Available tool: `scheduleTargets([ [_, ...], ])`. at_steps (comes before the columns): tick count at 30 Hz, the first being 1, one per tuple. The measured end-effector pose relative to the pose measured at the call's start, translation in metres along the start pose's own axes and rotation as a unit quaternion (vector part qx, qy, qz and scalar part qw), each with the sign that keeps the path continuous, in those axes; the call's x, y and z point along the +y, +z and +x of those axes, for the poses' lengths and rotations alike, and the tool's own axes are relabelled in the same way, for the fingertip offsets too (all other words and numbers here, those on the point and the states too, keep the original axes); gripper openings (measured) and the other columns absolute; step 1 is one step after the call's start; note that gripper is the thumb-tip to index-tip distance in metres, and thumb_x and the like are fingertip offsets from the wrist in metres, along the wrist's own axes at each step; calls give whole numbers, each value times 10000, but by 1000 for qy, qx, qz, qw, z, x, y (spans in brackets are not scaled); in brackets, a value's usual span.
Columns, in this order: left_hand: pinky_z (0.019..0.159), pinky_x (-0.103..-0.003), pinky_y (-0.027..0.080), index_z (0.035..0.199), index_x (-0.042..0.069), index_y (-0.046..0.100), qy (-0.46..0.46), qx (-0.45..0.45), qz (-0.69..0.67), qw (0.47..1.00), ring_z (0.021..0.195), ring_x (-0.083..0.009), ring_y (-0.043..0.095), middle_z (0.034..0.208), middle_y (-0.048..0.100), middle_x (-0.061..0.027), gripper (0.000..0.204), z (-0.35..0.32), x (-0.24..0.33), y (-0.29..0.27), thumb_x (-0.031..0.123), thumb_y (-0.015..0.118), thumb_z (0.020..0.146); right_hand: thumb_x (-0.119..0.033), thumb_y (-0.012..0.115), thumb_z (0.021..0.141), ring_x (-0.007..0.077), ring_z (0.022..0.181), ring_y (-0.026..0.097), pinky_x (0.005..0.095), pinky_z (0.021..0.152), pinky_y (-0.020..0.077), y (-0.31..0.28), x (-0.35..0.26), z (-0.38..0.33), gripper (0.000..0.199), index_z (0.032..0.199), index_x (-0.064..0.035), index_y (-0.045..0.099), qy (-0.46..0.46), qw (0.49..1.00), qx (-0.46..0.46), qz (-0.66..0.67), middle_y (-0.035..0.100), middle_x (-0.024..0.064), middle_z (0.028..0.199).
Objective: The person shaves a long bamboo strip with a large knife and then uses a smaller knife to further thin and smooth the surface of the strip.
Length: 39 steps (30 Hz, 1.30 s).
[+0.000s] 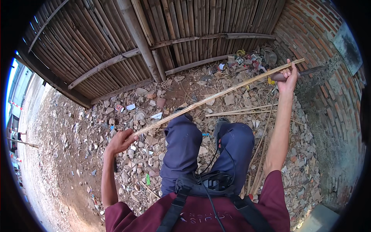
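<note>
Strip (220, 94) between hands (120, 142), knife (312, 70) seemingly beneath it, wall (335, 112) at right

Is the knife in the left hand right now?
No, the right hand grips the knife, while the left hand holds the lower-left end of the long pale strip.

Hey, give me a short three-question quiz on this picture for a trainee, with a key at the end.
1. True or false: the left hand holds the long strip near one end.
2. Which hand holds the dark-bladed knife? A) left B) right C) neither
3. Fill in: the wall on the picture's right shows rows of ____.

Key: 1. True. 2. B, the right hand. 3. Bricks.
</note>
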<state>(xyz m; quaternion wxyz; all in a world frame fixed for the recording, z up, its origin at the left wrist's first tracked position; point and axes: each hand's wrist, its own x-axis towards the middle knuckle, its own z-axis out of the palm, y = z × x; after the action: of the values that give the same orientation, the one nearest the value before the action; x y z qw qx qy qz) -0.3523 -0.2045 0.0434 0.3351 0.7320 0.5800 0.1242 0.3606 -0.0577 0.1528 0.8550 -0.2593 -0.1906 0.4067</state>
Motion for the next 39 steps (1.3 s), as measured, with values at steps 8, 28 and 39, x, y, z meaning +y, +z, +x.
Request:
scheduleTargets([
  [8,502,-396,343,790,-15,615,67,135,11,989,482,-185,411,527,451,-85,453,21,78,25,341,670,1064,-167,716,1002,60,571,458,279,603,428,-32,-12,5,268,1230,-34,764,-166,918,71,-352,539,-46,697],
  [28,595,-495,440,1161,-54,577,129,151,-176,964,623,-451,612,687,581,-260,253,67,304,110,192,553,1107,-60,735,649,355,655,704,453,603,537,9,50,-217,317,961,-118,716,-278,565,-331,-703,727,116,740],
  [39,566,-540,424,970,-24,525,152,174,-152,961,635,-504,614,661,581,-275,257,53,296,123,192,582,1097,-99,737,708,369,663,719,481,597,543,10,39,-178,287,995,-110,728,-265,577,-270,-724,722,134,723],
])
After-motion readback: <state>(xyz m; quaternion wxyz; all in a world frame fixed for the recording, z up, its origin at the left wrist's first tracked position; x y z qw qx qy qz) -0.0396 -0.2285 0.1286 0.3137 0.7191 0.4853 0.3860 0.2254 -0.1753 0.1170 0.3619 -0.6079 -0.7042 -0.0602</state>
